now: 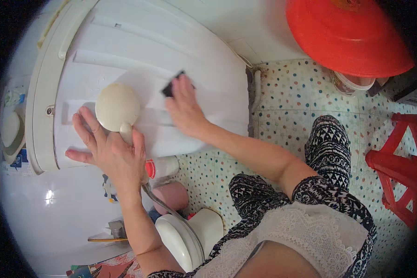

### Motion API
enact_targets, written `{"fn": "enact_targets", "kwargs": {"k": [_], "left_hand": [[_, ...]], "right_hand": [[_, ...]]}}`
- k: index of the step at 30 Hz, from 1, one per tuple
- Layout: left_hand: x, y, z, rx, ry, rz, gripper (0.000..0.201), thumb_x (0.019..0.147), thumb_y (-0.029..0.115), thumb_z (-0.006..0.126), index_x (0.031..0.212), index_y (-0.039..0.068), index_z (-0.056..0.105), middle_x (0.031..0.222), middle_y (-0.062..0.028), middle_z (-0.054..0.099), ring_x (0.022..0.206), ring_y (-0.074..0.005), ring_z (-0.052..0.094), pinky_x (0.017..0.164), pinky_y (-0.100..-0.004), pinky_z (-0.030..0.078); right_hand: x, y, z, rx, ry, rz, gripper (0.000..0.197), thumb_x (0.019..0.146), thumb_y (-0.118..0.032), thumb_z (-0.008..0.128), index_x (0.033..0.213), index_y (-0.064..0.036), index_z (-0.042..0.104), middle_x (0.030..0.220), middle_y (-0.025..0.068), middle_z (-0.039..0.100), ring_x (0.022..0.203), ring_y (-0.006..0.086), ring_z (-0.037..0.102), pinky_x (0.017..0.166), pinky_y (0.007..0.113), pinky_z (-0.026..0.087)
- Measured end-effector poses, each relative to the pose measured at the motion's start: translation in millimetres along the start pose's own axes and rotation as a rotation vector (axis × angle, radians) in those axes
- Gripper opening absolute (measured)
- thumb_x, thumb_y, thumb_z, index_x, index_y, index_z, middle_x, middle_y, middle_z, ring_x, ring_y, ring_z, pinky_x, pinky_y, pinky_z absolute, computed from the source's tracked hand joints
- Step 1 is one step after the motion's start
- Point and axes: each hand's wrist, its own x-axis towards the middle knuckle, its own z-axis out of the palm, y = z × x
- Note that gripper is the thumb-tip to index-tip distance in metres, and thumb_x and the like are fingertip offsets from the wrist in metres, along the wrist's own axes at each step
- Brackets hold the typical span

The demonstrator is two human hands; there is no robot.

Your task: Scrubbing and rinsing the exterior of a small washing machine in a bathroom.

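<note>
A large white ridged panel point(213, 65), like the side of an appliance, spreads out in front of me. My left hand point(118, 155) grips the handle of a cream shower head point(117, 106), with several fingers spread out over the panel's near left part. From the handle a metal hose point(173, 211) runs down past my wrist. To the right, my right hand point(187, 111) presses a dark scrubbing pad point(168, 90) flat against the panel; the hand is slightly blurred. Part of the pad is hidden under its fingers.
Below the panel stand a white toilet point(173, 236), a pink bin point(171, 196) and a white container with a red rim point(164, 167). At the right are a red stool point(394, 167), a big red basin point(347, 44) and a bucket point(350, 85). A pipe point(257, 88) runs beside the panel.
</note>
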Motion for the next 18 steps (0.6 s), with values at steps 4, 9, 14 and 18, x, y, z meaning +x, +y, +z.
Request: {"fn": "enact_targets", "kwargs": {"k": [4, 9, 14, 18], "left_hand": [[-2.9, 4.3, 1.8, -0.018, 0.0, 0.031, 0.032, 0.073, 0.027, 0.058, 0.098, 0.008, 0.067, 0.142, -0.0172, 0.031, 0.135, -0.0341, 0.018, 0.099, -0.0631, -0.007], [11.1, 15.4, 15.4, -0.003, 0.085, 0.019, 0.029, 0.07, 0.026, 0.059, 0.089, 0.006, 0.068, 0.139, -0.019, 0.034, 0.133, -0.0342, 0.024, 0.101, -0.0597, -0.007], [6.1, 32.7, 34.7, 0.081, 0.056, 0.066, 0.031, 0.071, 0.027, 0.059, 0.094, 0.008, 0.067, 0.138, -0.0177, 0.037, 0.132, -0.0315, 0.027, 0.103, -0.0575, -0.004], [-5.3, 32.2, 55.3, 0.198, 0.003, 0.096, 0.034, 0.072, 0.028, 0.059, 0.098, 0.007, 0.066, 0.137, -0.0171, 0.038, 0.131, -0.0315, 0.028, 0.104, -0.0559, 0.002]], "right_hand": [[-17.2, 34.1, -18.7, -0.04, -0.067, -0.074, 0.059, 0.086, -0.02, 0.047, 0.134, 0.0052, 0.023, 0.142, 0.0279, 0.015, 0.133, 0.0386, 0.014, 0.11, 0.042, 0.013], [-71.1, 183.6, -41.4, 0.015, 0.154, 0.429, 0.06, 0.083, -0.023, 0.05, 0.129, 0.008, 0.029, 0.135, 0.0283, 0.026, 0.13, 0.0402, 0.021, 0.108, 0.043, 0.018], [-101.0, 134.2, 10.8, -0.365, 0.017, 0.375, 0.067, 0.085, -0.031, 0.047, 0.131, 0.0109, 0.021, 0.137, 0.0322, 0.018, 0.131, 0.0434, 0.01, 0.109, 0.045, 0.01], [-87.1, 26.2, -14.9, -0.017, -0.163, 0.096, 0.072, 0.08, -0.024, 0.055, 0.134, 0.0068, 0.018, 0.14, 0.0321, 0.012, 0.133, 0.0462, 0.002, 0.11, 0.047, 0.007]]}}
